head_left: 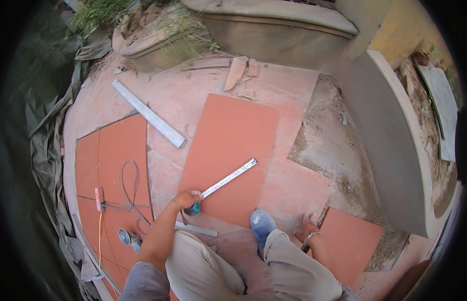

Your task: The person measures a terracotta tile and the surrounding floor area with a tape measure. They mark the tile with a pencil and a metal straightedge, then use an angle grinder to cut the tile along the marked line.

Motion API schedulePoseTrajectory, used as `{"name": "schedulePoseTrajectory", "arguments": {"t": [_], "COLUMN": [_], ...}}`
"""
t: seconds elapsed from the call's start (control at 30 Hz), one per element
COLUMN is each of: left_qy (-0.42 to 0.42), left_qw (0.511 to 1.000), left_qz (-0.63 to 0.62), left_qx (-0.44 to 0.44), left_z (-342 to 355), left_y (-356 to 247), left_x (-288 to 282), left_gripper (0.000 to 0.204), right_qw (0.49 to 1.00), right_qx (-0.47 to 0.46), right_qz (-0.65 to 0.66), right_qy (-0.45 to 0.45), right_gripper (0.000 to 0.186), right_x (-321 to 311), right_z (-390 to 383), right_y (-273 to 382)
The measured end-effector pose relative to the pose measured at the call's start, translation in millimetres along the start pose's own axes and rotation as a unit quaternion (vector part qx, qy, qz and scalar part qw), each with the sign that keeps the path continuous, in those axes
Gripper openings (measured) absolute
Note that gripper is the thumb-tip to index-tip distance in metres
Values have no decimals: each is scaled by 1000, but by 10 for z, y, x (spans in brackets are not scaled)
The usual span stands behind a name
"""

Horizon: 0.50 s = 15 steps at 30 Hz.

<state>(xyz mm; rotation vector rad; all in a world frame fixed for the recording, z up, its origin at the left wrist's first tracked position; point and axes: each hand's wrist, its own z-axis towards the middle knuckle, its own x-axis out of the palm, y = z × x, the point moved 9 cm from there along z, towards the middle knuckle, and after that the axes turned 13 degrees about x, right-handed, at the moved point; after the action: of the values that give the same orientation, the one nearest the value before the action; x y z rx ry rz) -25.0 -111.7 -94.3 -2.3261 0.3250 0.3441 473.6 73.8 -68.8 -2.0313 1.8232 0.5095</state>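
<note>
My left hand [187, 199] is closed around a teal and black tape measure [192, 209]. Its white blade [228, 179] sticks out up and to the right, over a large terracotta tile [233, 135]. My right hand [309, 227] is low on the right with its fingers apart, at the left edge of a smaller terracotta tile [348, 243]. A bracelet circles that wrist, and a small dark item beneath it is too hidden to name. Between my hands, my blue-grey shoe [262, 227] stands at the large tile's lower right corner.
Laid tiles [118, 165] on the left carry a cable, a power strip [99, 199] and an angle grinder [128, 238]. A metal bar [149, 114] lies beyond them. Broken tile pieces [236, 73] lie at the back. Bare mortar [334, 135] borders the curved wall [389, 145].
</note>
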Motion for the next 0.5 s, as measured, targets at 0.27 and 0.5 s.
{"name": "schedulePoseTrajectory", "arguments": {"t": [0.27,0.5], "left_qy": [-1,-10], "left_qw": [999,997], "left_qz": [-30,-76], "left_qx": [-21,-22], "left_z": [-10,-28], "left_y": [-12,-42], "left_x": [11,16], "left_gripper": [35,33], "right_qw": [1000,1000], "right_qx": [16,16], "right_qz": [-18,-8], "right_qy": [9,2], "right_gripper": [106,105], "right_x": [45,62], "right_z": [37,75], "right_y": [-4,-11]}}
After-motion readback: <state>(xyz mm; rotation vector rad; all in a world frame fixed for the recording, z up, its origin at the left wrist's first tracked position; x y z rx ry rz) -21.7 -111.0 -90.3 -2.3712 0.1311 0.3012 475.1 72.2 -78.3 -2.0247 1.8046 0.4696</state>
